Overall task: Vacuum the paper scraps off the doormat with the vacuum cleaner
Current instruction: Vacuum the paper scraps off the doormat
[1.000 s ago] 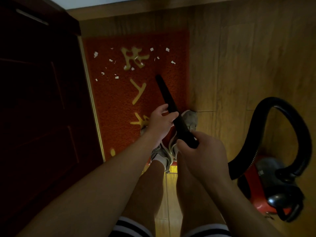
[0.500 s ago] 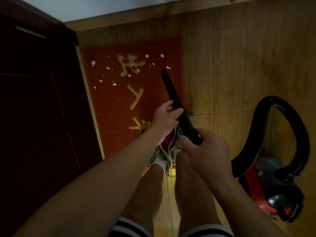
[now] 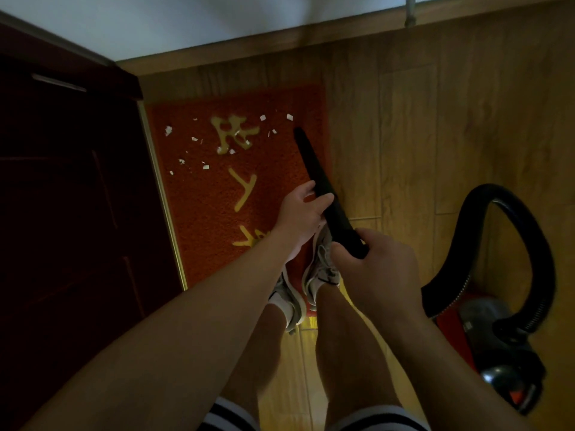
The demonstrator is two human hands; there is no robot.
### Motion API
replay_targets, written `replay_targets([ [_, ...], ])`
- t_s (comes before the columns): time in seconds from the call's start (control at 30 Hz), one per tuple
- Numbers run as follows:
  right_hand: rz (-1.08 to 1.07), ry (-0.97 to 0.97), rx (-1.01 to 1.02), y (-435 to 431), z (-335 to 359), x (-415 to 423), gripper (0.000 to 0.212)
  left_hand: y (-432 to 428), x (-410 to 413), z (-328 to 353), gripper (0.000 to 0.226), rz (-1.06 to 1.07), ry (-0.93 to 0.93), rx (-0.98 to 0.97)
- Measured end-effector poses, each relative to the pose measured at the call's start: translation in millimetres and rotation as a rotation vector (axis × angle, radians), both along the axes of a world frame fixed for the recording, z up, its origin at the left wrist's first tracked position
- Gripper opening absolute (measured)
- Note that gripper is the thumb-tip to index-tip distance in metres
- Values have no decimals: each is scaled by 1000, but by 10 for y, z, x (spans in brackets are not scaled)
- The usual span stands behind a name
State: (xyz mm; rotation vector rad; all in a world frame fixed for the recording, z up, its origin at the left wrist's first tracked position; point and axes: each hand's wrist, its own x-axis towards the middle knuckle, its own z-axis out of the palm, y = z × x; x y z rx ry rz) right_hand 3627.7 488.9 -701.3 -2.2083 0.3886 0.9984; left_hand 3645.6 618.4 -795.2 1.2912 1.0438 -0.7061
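Note:
A red doormat (image 3: pixel 202 206) with yellow characters lies on the wood floor beside a dark door. Several white paper scraps (image 3: pixel 205 167) are scattered over its far half. I hold the black vacuum nozzle tube (image 3: pixel 314 169) in both hands: my left hand (image 3: pixel 300 214) grips it mid-length, my right hand (image 3: pixel 378 270) grips its near end. The tube's tip rests on the mat's far right part, just below one scrap (image 3: pixel 289 117). The red canister vacuum (image 3: pixel 485 340) with its black looped hose (image 3: pixel 529 231) stands at my right.
A dark wooden door (image 3: pixel 68 197) with a metal threshold strip (image 3: pixel 161 194) borders the mat on the left. A wooden skirting board (image 3: pixel 280 42) and white wall close the far side. My feet in grey sneakers (image 3: pixel 320 269) stand on the mat's near edge.
The nozzle tip has slid up and to the right across the mat, toward its far right corner. One scrap near the tip is no longer visible. Both hands kept their grip.

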Motion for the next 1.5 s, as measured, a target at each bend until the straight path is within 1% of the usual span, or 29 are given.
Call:
replay_targets([
  [0.1, 4, -35, 20, 31, -28, 82, 7, 28, 86, 2, 56, 35, -14, -9],
  [0.17, -1, -46, 17, 76, -65, 117, 13, 54, 135, 8, 53, 53, -17, -18],
  [0.4, 19, -49, -11, 227, -123, 220, 21, 194, 214, -82, 58, -8, -15, 29],
  [0.53, 28, -54, -14, 316, -68, 217, 18, 270, 212, -85, 56, -42, -16, 26],
  [0.83, 47, -71, -21, 390, -5, 210, 15, 392, 148, -59, 57, -34, -11, 43],
  [0.97, 64, -49, -8, 437, 23, 177, 18, 428, 69, -60, 53, 0, 2, 50],
  [1.37, 54, -59, 18, 516, -4, 115, 29, 535, -13, -83, 56, -7, 14, 62],
  [1.5, 57, -69, 21, 515, -5, 144, 27, 541, -4, -92, 57, 11, 6, 64],
])
